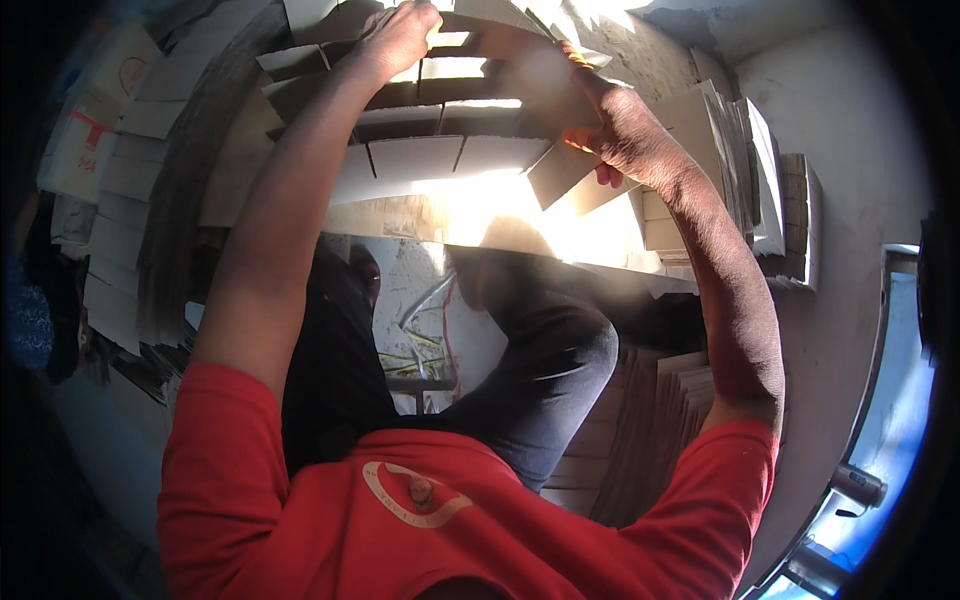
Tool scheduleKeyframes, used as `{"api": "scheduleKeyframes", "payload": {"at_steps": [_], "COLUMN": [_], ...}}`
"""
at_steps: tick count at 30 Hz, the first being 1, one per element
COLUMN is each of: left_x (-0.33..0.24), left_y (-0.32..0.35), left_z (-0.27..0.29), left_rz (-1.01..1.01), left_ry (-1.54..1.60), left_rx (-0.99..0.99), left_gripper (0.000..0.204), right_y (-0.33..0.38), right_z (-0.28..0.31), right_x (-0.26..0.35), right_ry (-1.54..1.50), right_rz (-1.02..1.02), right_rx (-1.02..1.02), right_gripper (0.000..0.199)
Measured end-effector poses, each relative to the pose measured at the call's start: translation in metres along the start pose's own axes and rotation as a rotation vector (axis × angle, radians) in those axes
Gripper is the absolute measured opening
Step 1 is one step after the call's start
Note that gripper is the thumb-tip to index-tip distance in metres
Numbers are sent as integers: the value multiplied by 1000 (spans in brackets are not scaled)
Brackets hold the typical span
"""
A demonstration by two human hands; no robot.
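A cardboard divider grid of slotted, interlocked strips lies across the pale work surface in front of me. At its far edge, my left hand has curled fingers closed on a strip. My right hand grips the right end of the grid, with its thumb nearer me and a finger reaching farther along. Orange and yellow wraps show on fingers of the right hand, and a bit of yellow on the left. Bright sunlight and glare hide part of the grid beside the right hand.
Stacks of flat cardboard pieces stand at the right by the wall. More cardboard is piled at the left. Below the work surface, between my legs, scraps lie on the floor. A blue door or window is far right.
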State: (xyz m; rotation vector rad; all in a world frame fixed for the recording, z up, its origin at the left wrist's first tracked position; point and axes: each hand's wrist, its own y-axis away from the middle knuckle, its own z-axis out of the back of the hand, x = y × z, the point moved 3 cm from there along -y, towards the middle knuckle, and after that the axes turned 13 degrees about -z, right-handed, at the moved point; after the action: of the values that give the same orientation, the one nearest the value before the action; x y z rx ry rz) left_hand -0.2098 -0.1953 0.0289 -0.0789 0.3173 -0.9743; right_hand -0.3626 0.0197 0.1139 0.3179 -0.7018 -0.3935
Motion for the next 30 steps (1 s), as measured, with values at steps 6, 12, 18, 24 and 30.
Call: {"api": "scheduleKeyframes", "payload": {"at_steps": [6,12,18,24,30], "left_x": [-47,-113,-100,-103,-103], "left_y": [43,104,107,105,98], "left_z": [40,20,-21,-23,-28], "left_rz": [-129,-249,-232,-271,-264], "left_ry": [82,147,189,218,205], "left_rx": [-240,-47,-65,-103,-52], "left_gripper": [38,38,8,6,12], "right_y": [-1,1,15,6,-12], "right_z": [4,3,-1,-6,-49], "right_x": [2,0,9,14,-42], "right_ry": [60,79,111,77,316], "right_rz": [-26,-70,-76,-57,73], "right_rx": [-14,-30,-89,-22,64], "right_gripper": [81,77,77,80,86]}}
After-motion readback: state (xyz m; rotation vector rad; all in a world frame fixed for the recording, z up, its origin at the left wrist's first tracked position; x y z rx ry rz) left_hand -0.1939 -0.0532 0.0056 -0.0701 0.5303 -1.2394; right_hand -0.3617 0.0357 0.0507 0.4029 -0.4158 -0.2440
